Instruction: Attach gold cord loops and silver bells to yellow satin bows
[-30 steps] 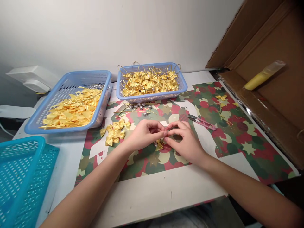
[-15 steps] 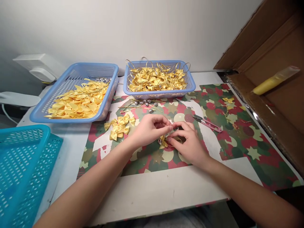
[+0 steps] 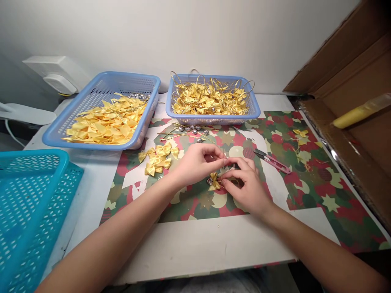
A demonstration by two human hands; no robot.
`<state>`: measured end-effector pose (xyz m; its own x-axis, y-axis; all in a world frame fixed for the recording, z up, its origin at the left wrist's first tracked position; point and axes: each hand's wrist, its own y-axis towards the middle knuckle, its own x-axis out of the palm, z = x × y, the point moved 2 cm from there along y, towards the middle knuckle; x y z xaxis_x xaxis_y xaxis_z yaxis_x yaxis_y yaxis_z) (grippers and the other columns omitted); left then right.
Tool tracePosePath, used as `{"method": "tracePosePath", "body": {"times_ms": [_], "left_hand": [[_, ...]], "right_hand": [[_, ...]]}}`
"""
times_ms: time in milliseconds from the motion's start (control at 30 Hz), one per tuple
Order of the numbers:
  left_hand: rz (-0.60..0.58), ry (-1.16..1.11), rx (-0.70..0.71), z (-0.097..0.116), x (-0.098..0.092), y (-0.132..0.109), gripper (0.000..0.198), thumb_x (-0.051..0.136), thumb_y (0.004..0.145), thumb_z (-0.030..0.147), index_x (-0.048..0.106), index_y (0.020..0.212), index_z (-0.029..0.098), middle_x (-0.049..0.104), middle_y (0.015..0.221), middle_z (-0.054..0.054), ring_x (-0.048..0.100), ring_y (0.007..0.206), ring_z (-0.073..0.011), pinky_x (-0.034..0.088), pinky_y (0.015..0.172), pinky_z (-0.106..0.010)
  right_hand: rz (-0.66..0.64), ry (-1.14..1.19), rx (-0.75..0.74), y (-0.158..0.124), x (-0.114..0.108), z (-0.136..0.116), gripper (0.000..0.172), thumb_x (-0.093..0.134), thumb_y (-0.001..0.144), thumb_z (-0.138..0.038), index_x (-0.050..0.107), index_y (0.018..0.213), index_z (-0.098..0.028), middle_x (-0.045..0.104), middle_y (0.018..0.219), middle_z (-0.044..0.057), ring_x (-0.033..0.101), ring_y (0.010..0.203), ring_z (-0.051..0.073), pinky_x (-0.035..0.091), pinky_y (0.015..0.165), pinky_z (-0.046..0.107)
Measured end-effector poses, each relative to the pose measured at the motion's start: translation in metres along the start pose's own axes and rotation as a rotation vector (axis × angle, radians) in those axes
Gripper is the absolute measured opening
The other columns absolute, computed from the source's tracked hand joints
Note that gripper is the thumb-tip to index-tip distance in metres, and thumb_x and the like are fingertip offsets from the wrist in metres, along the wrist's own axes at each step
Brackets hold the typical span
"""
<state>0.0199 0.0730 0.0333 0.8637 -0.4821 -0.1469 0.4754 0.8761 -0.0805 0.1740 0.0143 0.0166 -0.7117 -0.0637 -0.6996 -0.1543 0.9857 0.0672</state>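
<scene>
My left hand [image 3: 197, 165] and my right hand [image 3: 247, 187] meet over the patterned paper [image 3: 308, 191], both pinched on a thin gold cord. A small yellow ribbon bow [image 3: 214, 181] with a silver bell hangs from that cord just below the fingertips. A few loose yellow bows [image 3: 157, 158] lie to the left of my left hand. Several silver bells and gold cords [image 3: 191, 132] lie beyond the hands.
A blue basket [image 3: 100, 87] of plain yellow bows stands at the back left, and a second blue basket [image 3: 214, 118] of bows with gold loops behind the hands. Pink thread snips [image 3: 273, 160] lie right of them. A turquoise basket [image 3: 27, 203] sits at the left, a cardboard box [image 3: 360, 73] at the right.
The camera view has drifted so everything sits slightly further right. Both hands stay pinched together on the cord with the bow hanging below them.
</scene>
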Motion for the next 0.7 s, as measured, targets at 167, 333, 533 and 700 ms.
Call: {"method": "tracePosePath", "body": {"times_ms": [167,333,533,700], "left_hand": [[-0.013,0.006,-0.009,-0.0028,0.0009,-0.0002,0.021,0.067,0.081,0.033,0.067,0.074,0.014,0.062,0.069,-0.001,0.051,0.059,-0.008,0.039,0.052,-0.018],[-0.01,0.028,-0.002,-0.0022,0.001,-0.0002,0.021,0.067,0.081,0.033,0.067,0.073,0.014,0.062,0.069,-0.001,0.05,0.059,-0.0081,0.038,0.051,-0.018],[0.004,0.04,0.002,-0.0005,0.0018,0.0,0.024,0.068,0.08,0.036,0.066,0.072,0.013,0.06,0.067,-0.001,0.048,0.057,-0.0081,0.037,0.05,-0.018],[0.015,0.045,0.035,0.0014,0.0023,0.0,0.023,0.066,0.081,0.036,0.066,0.072,0.014,0.061,0.066,0.0,0.05,0.057,-0.0084,0.038,0.051,-0.018]], "right_hand": [[0.015,-0.005,-0.007,0.0003,-0.0005,0.0006,0.017,0.062,0.08,-0.022,0.072,0.068,-0.027,0.065,0.115,0.002,0.046,0.116,0.03,0.034,0.098,0.055],[0.014,-0.021,-0.027,0.0013,-0.0001,0.0004,0.017,0.062,0.081,-0.023,0.073,0.069,-0.027,0.066,0.113,0.001,0.048,0.112,0.029,0.036,0.096,0.053],[-0.001,-0.039,-0.028,0.0017,-0.0002,-0.0006,0.016,0.063,0.081,-0.024,0.073,0.069,-0.027,0.066,0.113,0.002,0.048,0.112,0.029,0.036,0.094,0.051],[-0.016,-0.042,-0.017,0.002,0.0003,-0.0013,0.015,0.063,0.08,-0.023,0.073,0.069,-0.027,0.066,0.113,0.003,0.048,0.113,0.03,0.036,0.093,0.052]]}}
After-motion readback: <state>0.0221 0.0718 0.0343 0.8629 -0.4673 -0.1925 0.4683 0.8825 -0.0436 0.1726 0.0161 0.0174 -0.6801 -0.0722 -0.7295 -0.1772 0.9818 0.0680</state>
